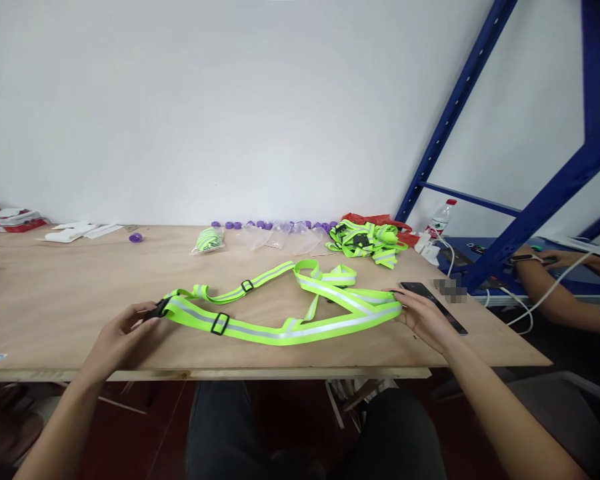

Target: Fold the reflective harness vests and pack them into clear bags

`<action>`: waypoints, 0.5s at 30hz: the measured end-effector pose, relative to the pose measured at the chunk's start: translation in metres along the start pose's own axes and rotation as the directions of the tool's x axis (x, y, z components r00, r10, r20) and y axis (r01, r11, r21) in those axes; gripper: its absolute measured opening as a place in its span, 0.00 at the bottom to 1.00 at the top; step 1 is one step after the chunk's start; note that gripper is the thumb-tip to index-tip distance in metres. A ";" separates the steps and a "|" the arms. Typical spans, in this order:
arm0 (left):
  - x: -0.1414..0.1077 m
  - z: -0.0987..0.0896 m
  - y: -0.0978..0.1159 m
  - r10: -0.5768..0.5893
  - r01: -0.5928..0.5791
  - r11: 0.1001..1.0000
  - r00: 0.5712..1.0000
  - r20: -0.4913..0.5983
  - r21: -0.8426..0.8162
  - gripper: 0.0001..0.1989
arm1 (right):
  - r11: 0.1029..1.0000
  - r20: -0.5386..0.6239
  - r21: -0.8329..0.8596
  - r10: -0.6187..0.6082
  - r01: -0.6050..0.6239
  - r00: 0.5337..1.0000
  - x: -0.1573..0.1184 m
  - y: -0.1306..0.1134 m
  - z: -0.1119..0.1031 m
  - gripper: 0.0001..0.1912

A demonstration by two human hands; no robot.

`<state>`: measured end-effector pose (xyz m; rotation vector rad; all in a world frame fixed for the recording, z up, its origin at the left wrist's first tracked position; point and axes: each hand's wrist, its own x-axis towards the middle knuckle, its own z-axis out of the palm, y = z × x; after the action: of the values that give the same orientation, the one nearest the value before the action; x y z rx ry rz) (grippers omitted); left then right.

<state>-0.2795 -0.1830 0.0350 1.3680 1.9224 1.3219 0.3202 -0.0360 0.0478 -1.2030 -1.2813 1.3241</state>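
A neon-yellow reflective strap vest (275,335) with silver stripes stretches between my hands above the wooden table (55,293). At its left end, my left hand (125,333) pinches the black buckle (161,309). My right hand (423,319) grips the yellow strap at the other end, with the fingertips partly behind it. Two black slide adjusters (220,324) sit on the straps nearer my left side. Behind the front strap, the other straps loop loosely on the tabletop. A black phone (433,307) lies just beyond my right hand.
At the back are a pile of reflective straps (365,240), a bagged bundle (209,240), clear bags (275,237) and several purple rolls (237,225). A blue metal frame (460,100) rises at right, near a bottle (441,217) and another person's arm (550,293).
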 end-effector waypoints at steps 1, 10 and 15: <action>0.000 0.000 0.003 -0.024 0.019 0.997 0.997 -0.073 -0.077 0.27 | 1.000 -0.012 -0.028 0.008 -0.008 1.000 -0.001 0.001 0.001 0.20; 0.003 -0.001 0.033 -0.123 -0.045 0.767 0.969 -0.216 -0.640 0.22 | 0.835 0.292 -0.501 -0.085 0.228 0.953 -0.002 -0.004 0.039 0.23; -0.002 0.008 0.043 -0.165 -0.026 0.783 0.955 -0.247 -0.622 0.25 | 0.719 0.146 -0.653 -0.186 0.236 0.971 0.037 0.008 0.074 0.15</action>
<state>-0.2522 -0.1789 0.0686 0.7890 1.4502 1.9727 0.2424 -0.0085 0.0368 -1.4284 -1.9850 0.7395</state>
